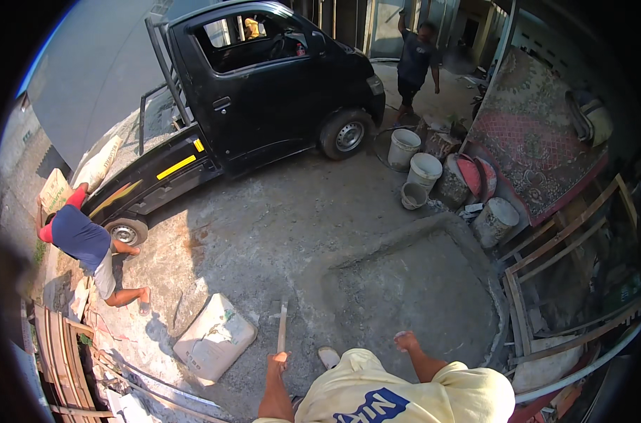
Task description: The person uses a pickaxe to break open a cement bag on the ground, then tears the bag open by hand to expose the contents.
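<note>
My left hand [278,361] is closed round the wooden handle of a hoe [282,328]. The handle points away from me, and its grey head rests on the rough ground, hard to tell from the cement dust. My right hand [407,342] hangs at the near edge of a grey mortar bed [426,296], with nothing visible in it and its fingers loosely bent. A raised rim of wet-looking mortar borders this bed at the far side. Left of the hoe lies a full cement sack [216,338].
A black pickup truck [264,99] stands ahead. At its bed, a co-worker [88,236] handles a sack [55,190]; another person [416,63] stands beyond the truck's front. Buckets [425,170], a hanging rug [539,134] and wooden frames [567,247] line the right. Planks [59,352] lie at left.
</note>
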Demonstrator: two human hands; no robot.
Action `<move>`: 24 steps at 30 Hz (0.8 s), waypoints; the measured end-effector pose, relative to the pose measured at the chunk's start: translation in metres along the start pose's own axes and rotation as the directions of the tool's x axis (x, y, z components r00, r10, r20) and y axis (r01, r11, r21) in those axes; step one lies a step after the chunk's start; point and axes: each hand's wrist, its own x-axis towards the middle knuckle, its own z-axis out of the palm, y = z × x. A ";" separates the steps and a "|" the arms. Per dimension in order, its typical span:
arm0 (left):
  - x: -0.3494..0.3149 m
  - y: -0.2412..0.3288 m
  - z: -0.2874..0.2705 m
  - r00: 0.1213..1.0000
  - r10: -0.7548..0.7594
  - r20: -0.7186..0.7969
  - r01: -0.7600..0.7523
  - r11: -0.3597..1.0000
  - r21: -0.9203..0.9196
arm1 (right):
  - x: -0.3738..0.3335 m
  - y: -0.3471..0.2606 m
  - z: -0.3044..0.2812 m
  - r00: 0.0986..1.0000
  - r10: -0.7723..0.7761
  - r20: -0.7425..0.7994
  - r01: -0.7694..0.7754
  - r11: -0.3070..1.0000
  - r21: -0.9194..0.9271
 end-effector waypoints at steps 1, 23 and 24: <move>-0.003 -0.002 0.004 1.000 -0.024 0.003 0.024 1.000 -0.014 | 0.002 0.022 -0.011 0.998 0.019 -0.064 -0.018 0.999 0.031; -0.042 -0.128 -0.009 0.984 0.115 -0.133 -0.052 0.914 0.401 | 0.033 -0.080 0.042 0.875 -0.470 0.113 0.476 0.800 -0.365; -0.037 -0.107 0.001 0.983 0.084 -0.162 -0.026 0.941 0.336 | 0.042 -0.099 0.055 0.834 -0.524 0.172 0.551 0.788 -0.274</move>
